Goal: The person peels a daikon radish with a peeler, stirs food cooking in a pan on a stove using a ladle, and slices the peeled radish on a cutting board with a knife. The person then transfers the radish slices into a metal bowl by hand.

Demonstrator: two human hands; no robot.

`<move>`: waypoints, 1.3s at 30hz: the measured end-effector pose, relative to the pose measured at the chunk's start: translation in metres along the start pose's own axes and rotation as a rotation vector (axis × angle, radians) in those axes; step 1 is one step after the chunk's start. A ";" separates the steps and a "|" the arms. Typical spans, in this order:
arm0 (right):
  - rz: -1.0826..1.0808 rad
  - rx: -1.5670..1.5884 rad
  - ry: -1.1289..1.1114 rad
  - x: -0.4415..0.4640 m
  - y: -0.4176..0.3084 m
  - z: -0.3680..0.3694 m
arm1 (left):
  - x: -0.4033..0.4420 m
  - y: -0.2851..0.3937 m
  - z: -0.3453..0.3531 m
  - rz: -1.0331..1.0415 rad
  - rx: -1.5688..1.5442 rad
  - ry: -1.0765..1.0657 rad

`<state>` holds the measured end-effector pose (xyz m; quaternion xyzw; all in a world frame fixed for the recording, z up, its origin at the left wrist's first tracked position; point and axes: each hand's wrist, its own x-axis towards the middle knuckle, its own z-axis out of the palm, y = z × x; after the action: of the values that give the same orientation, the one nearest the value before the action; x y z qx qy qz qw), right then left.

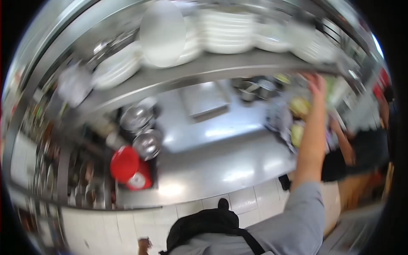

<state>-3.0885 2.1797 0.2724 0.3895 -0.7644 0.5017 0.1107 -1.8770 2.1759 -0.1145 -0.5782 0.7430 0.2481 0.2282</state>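
My right arm stretches forward across the steel counter. My right hand (315, 84) is at the underside of the shelf's front edge, with fingers stretched out and somewhat apart. Motion blur hides whether the fingertips touch the shelf, and nothing shows in the hand. Below it are yellow-green vegetables (299, 107), with a crumpled pale plastic bag (278, 117) beside them. My left hand (144, 243) hangs low by my body over the tiled floor, away from the counter. Its fingers are too small and blurred to make out.
The steel shelf (204, 75) carries stacked white plates (229, 32). On the counter (204, 157) stand a shallow metal tray (206, 100), metal bowls (148, 143), a red container (125, 163) and small metal pots (248, 91). Another person's forearm (343, 142) reaches in at the right.
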 end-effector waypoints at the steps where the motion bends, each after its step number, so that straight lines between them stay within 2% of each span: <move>1: 0.012 0.262 -0.011 -0.003 0.018 -0.010 | -0.024 -0.008 0.016 0.137 0.334 0.086; 2: 0.102 0.902 -0.032 -0.001 0.031 -0.014 | -0.025 0.002 0.021 0.019 0.106 -0.018; 3: 0.199 1.455 -0.037 0.006 0.040 -0.016 | -0.026 -0.002 0.048 -0.060 0.010 -0.057; 4: 0.193 1.722 -0.045 0.021 0.068 -0.019 | -0.035 0.005 0.064 -0.120 -0.063 -0.073; 5: 0.289 1.646 0.041 -0.014 -0.023 -0.021 | -0.037 0.004 0.097 -0.123 -0.095 -0.108; 6: 0.379 1.719 0.121 -0.008 -0.039 -0.020 | -0.069 0.050 0.058 -0.353 -0.368 0.001; 8: 0.308 1.704 0.118 -0.003 -0.044 -0.001 | -0.075 0.067 0.090 -0.338 -0.649 0.214; 9: 0.303 1.722 0.086 -0.002 -0.035 0.011 | -0.081 0.081 0.086 -0.441 -0.806 0.184; 11: 0.128 1.683 0.267 -0.018 -0.026 0.063 | -0.088 0.093 0.099 -0.495 -0.937 0.217; 13: -0.309 2.015 -0.847 -0.075 -0.039 0.146 | -0.098 0.093 0.122 -0.628 -1.081 0.285; 14: 0.444 1.960 -0.584 -0.167 -0.118 0.172 | -0.103 0.085 0.142 -0.659 -1.153 0.248; 15: 0.574 2.076 -0.982 -0.250 -0.217 0.216 | -0.106 0.074 0.160 -0.688 -1.219 0.219; 16: 1.002 2.078 -1.187 -0.326 -0.283 0.252 | -0.116 0.063 0.176 -0.730 -1.233 0.219; 17: 0.745 1.890 -1.430 -0.405 -0.347 0.282 | -0.125 0.047 0.204 -0.751 -1.250 0.255; 18: 1.012 1.554 -1.466 -0.461 -0.344 0.320 | -0.140 0.035 0.220 -0.769 -1.273 0.293; 19: 0.941 1.371 -1.793 -0.534 -0.447 0.312 | -0.154 0.016 0.231 -0.781 -1.288 0.324; 20: 0.825 1.076 -2.016 -0.586 -0.482 0.326 | -0.166 -0.007 0.238 -0.793 -1.284 0.326; 22: 0.464 0.485 -2.451 -0.671 -0.545 0.354 | -0.188 -0.030 0.256 -0.962 -1.375 0.576; 23: 0.454 0.483 -2.466 -0.693 -0.572 0.362 | -0.197 -0.043 0.251 -0.975 -1.379 0.584; 25: -0.139 0.244 -2.726 -0.725 -0.619 0.379 | -0.212 -0.063 0.233 -1.104 -1.604 0.796; 27: -0.185 0.283 -2.704 -0.743 -0.643 0.409 | -0.217 -0.085 0.217 -1.061 -1.800 0.820; 28: -0.112 0.323 -2.580 -0.748 -0.665 0.415 | -0.223 -0.097 0.192 -1.024 -1.883 0.779; 29: -0.036 0.354 -2.450 -0.753 -0.681 0.423 | -0.225 -0.111 0.165 -0.970 -1.921 0.762; 31: -0.032 0.354 -2.438 -0.763 -0.705 0.444 | -0.221 -0.152 0.121 -0.906 -1.919 0.750; 32: -0.035 0.351 -2.420 -0.770 -0.716 0.457 | -0.217 -0.178 0.106 -0.808 -1.909 0.812; 33: -0.030 0.357 -2.429 -0.782 -0.721 0.471 | -0.214 -0.202 0.093 -0.715 -1.894 0.874; 36: -0.044 0.235 -2.530 -0.835 -0.754 0.522 | -0.214 -0.273 0.048 -0.754 -1.866 1.009; 39: -0.157 0.300 -2.657 -0.907 -0.811 0.580 | -0.215 -0.344 0.099 -0.847 -1.701 0.967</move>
<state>-1.7770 1.9674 0.0427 0.6294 -0.2055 -0.1840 -0.7265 -1.4879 2.3277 -0.0927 -0.7958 0.0755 0.3298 -0.5023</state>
